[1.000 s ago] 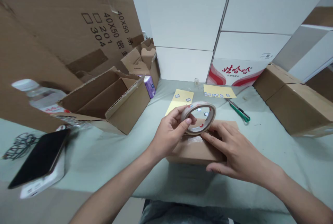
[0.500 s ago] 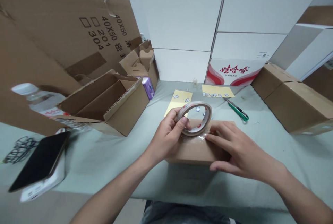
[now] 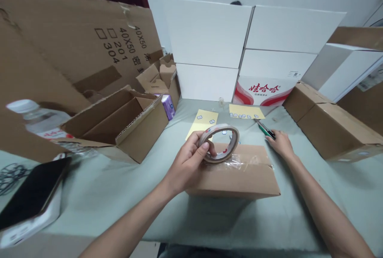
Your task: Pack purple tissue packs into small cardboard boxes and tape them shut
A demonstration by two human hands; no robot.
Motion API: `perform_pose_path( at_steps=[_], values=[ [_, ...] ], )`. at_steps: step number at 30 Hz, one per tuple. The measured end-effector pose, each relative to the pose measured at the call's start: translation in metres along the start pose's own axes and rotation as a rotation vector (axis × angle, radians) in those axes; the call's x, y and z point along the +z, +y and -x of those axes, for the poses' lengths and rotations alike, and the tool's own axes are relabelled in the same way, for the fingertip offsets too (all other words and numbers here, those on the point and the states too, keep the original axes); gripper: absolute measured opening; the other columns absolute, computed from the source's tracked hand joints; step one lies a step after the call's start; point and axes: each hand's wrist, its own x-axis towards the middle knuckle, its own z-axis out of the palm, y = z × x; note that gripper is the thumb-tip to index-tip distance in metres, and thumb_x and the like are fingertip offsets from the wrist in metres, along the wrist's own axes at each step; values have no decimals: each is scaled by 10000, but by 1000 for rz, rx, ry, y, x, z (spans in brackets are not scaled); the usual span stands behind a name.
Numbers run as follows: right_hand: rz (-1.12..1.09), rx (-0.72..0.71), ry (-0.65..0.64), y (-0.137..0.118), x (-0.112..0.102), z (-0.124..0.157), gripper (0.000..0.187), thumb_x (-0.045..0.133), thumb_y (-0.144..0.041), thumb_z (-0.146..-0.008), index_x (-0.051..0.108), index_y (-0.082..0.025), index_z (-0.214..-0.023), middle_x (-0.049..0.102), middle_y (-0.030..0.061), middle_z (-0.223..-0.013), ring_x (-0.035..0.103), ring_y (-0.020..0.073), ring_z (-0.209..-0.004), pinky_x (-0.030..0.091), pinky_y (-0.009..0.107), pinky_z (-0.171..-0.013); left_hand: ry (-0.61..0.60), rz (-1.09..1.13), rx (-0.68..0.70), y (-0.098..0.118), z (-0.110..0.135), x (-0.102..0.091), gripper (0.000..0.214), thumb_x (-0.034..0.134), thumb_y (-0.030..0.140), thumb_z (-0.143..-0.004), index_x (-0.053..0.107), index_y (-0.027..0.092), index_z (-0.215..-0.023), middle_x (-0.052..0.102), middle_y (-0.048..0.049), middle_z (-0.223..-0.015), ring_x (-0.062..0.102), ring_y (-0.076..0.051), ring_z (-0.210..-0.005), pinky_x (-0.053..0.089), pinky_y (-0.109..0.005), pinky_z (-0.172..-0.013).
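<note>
My left hand [image 3: 189, 158] grips a roll of clear tape [image 3: 233, 143] by its left side, thumb through the ring. The roll is tilted up over a closed brown cardboard box [image 3: 239, 182] in front of me. A strip of clear tape [image 3: 243, 163] lies across the box's top seam, reaching its right edge. To the right of the box, my right hand [image 3: 281, 144] has its fingers closed round the handle end of a green utility knife [image 3: 264, 129]. The knife lies on the table, its tip pointing to the yellow paper.
Two yellow sheets [image 3: 197, 127] with small stickers lie behind the box. An open carton [image 3: 143, 130], a plastic bottle [image 3: 44, 120] and a phone [image 3: 34, 190] are at left. White panels [image 3: 209, 30] stand behind; a brown box [image 3: 335, 126] sits at right.
My right hand has left the box top and moved right and forward to the utility knife. The tape strip on the box is now uncovered. My left hand keeps hold of the tape roll.
</note>
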Motion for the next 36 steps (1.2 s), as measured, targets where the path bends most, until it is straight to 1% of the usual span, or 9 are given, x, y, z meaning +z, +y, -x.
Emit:
perform_pose_path(
  at_steps=[4,8,12,14,18,21,26,31,36],
  values=[
    [-105,65,-16,-7,-3,-5,291,620,-355,-942,625,-163,-1160,637,78,-1183,639,206,-1019,549,410,-871,2,5,12,1,0,-1,372,597,505,-892,555,174,-1055,614,-22,-798,552,-166,-735,414,-278,-700],
    [-312,69,-21,-13,-32,18,334,549,-443,-940,633,-140,-1052,683,65,-896,649,176,-734,545,316,-657,7,5,17,0,1,-1,343,586,499,-896,563,176,-1009,618,-28,-800,541,-170,-747,403,-282,-708],
    [-490,-28,-139,-18,-86,83,511,520,-584,-864,569,-185,-1180,643,29,-656,538,167,-460,461,305,-437,8,9,29,0,0,-2,371,598,494,-890,565,165,-1057,621,-31,-803,546,-174,-756,410,-282,-717],
    [-488,-146,-245,-22,-114,123,562,567,-594,-842,568,-239,-1278,613,16,-576,533,190,-441,450,308,-398,8,42,17,-1,-1,-2,377,614,491,-879,565,165,-1062,618,-26,-808,551,-169,-747,420,-276,-707],
    [-174,-366,-226,-46,-144,190,519,553,-526,-889,550,-358,-1380,738,61,-877,710,248,-719,581,325,-565,11,107,26,-4,-4,-3,374,666,473,-835,582,163,-1027,607,-12,-791,535,-146,-707,412,-248,-662],
    [9,-429,-313,-76,-142,210,554,474,-469,-953,426,-333,-1488,709,8,-722,706,207,-631,562,276,-538,11,135,45,-6,-4,-4,376,692,457,-818,591,155,-1018,609,-10,-777,528,-135,-694,408,-236,-646],
    [60,-541,-344,-120,-131,202,513,392,-369,-974,403,-283,-1480,670,-35,-610,680,185,-538,486,253,-479,4,134,49,-7,-3,-6,368,693,459,-818,590,154,-997,613,-12,-774,525,-127,-687,413,-230,-643],
    [85,-545,-380,-134,-128,201,492,408,-340,-955,398,-281,-1444,609,-75,-553,640,187,-499,419,273,-490,-1,120,47,-6,-3,-6,380,688,460,-822,586,152,-1020,620,-15,-783,541,-132,-702,430,-235,-660],
    [73,-514,-391,-146,-125,206,443,413,-329,-942,464,-257,-1376,627,-57,-589,632,181,-508,361,275,-496,-8,115,43,-6,-5,-6,400,707,469,-813,582,146,-1015,617,-11,-750,556,-142,-716,439,-245,-674]
  ],
)
